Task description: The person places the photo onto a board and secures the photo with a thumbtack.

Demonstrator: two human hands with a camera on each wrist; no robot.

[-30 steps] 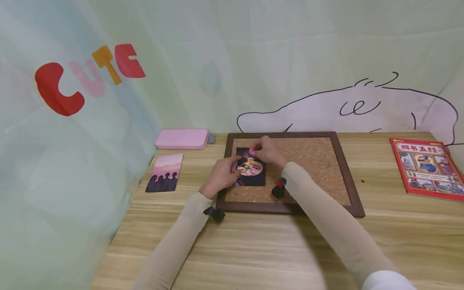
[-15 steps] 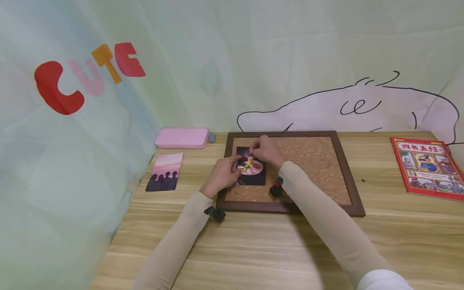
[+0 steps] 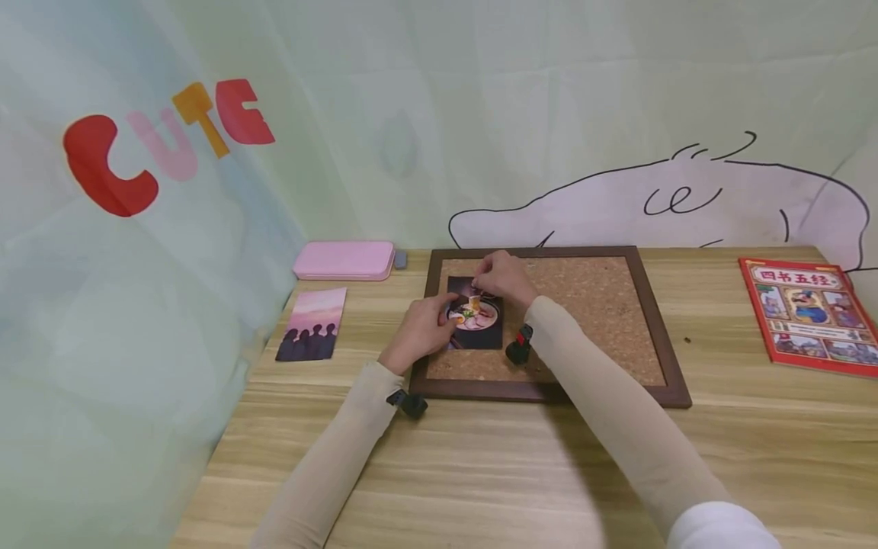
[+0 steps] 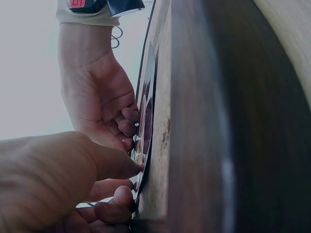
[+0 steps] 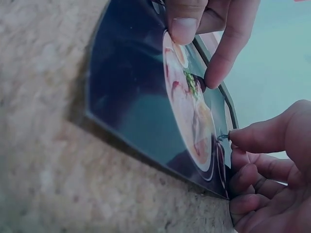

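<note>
Head view: a dark photo card (image 3: 475, 321) showing a bowl of noodles is lain on the left part of a cork board (image 3: 590, 305) and is worked on by two hands.

The card's left edge is pressed flat by the left hand (image 3: 421, 329), thumb and fingertip on its glossy face. At the top edge a small pin (image 5: 222, 137) is pinched by the curled fingers of the right hand (image 3: 502, 279). In the right wrist view the card's near corner is seen slightly lifted off the cork.
</note>
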